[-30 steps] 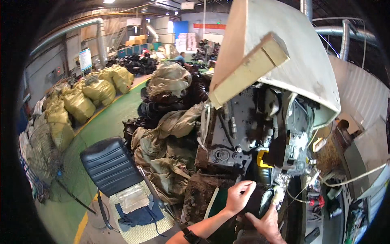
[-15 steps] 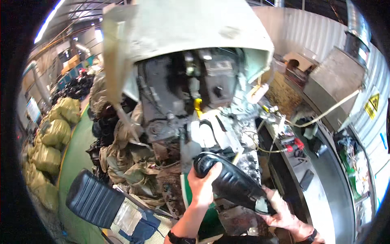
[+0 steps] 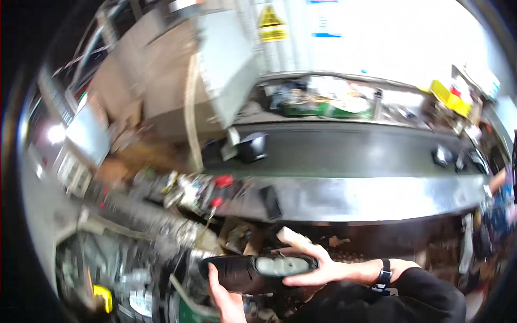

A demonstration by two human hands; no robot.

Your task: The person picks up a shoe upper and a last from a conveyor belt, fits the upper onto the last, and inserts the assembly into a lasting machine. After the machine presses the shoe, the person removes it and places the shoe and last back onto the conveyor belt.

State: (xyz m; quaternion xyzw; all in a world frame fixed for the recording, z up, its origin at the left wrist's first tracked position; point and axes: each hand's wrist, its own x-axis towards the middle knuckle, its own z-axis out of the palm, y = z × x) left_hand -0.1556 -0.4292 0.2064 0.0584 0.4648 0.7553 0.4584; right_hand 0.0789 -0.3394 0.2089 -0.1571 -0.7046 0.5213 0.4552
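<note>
A black leather shoe (image 3: 229, 273) lies across the lower middle of the view, held between both hands. Its toe points left, and a pale green shoe last (image 3: 285, 266) shows in its opening. My left hand (image 3: 226, 299) is closed around the toe end, with the thumb along the near side. My right hand (image 3: 322, 262) grips the heel end, the watch-banded wrist coming in from the right. Part of the left fingers is hidden beneath the shoe.
Beyond the hands runs a metal ledge (image 3: 344, 199) with a dark phone (image 3: 270, 202) on it. A dark conveyor belt (image 3: 344, 148) behind it carries black shoes (image 3: 252, 148). Blurred machinery (image 3: 124, 269) stands at lower left. At the far right, another person's arm (image 3: 498, 180) shows.
My view has swung right, from the machine to the conveyor. The shoe has turned so its opening with the last faces up. Both hands still hold it.
</note>
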